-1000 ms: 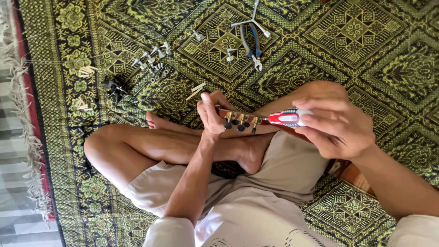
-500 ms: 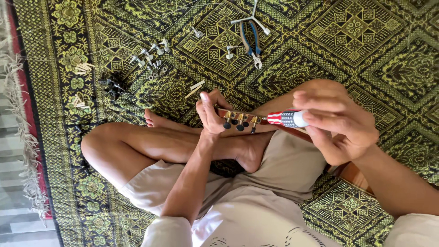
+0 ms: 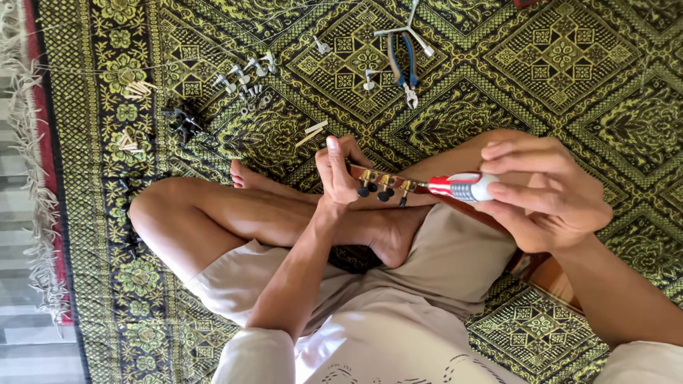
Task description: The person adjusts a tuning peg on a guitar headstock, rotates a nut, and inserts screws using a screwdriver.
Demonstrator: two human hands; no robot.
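Two hands are engaged on one line. The right hand [image 3: 544, 195] is wrapped around a red-and-grey screwdriver [image 3: 462, 187], its tip directed leftward at the tuner strip [image 3: 380, 183], probably a guitar's. That strip is pinched by the left hand [image 3: 340, 171]. Its long axis runs fingers to fingers. Blue-handled pliers [image 3: 404, 67] lie well beyond on the rug [image 3: 583, 78].

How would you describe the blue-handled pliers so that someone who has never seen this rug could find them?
Start at the green and black patterned rug and look to its far edge, beyond the bent knee. There the pliers lie beside a silver cross-shaped tool. Their blue handles set them apart from the small silver tuning pegs scattered to the left.
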